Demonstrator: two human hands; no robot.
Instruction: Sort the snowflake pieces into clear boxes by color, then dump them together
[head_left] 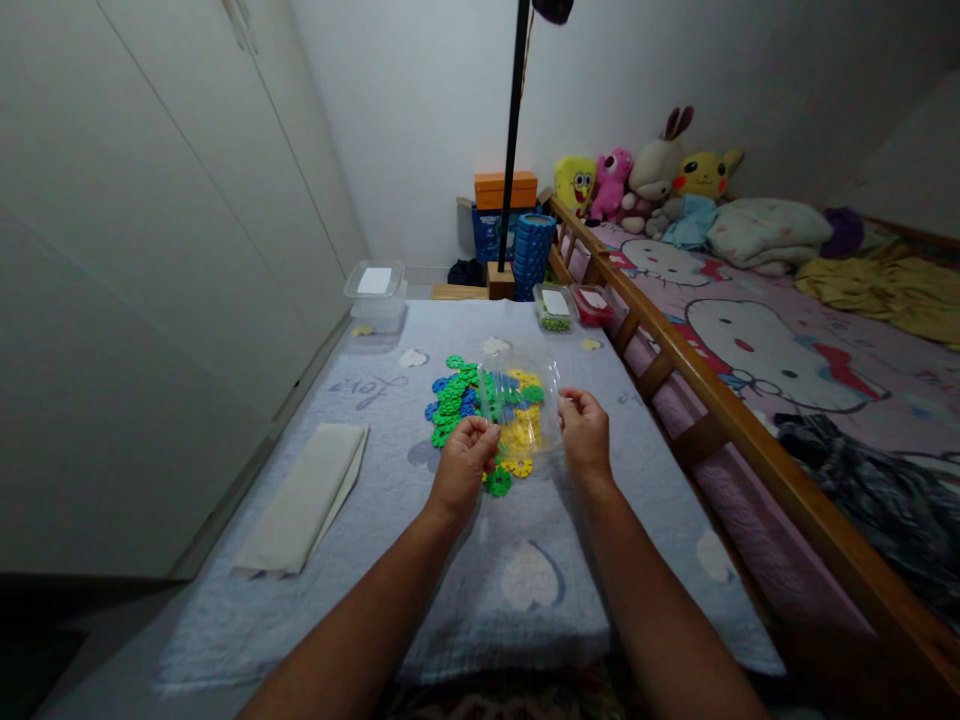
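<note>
Between my two hands is a clear, squarish plastic lid or shallow box (552,425); which of the two I cannot tell. The fingers of my left hand (466,458) pinch its near left corner. On its right edge, my right hand (585,432) grips with thumb and fingers. Behind and below the plastic lies a pile of notched, flower-shaped plastic discs: green discs (450,405) and blue discs to the left, yellow discs (519,467) to the right. One green disc (499,482) sits at the pile's near edge. Some discs show through the clear plastic.
A folded pale cloth or paper (304,500) lies left on the tablecloth (405,610). Lidded boxes stand at the back: a clear one (377,300) left, a green-filled one (555,310) and a red one (594,308) right. A wooden bed rail (697,400) borders the right side.
</note>
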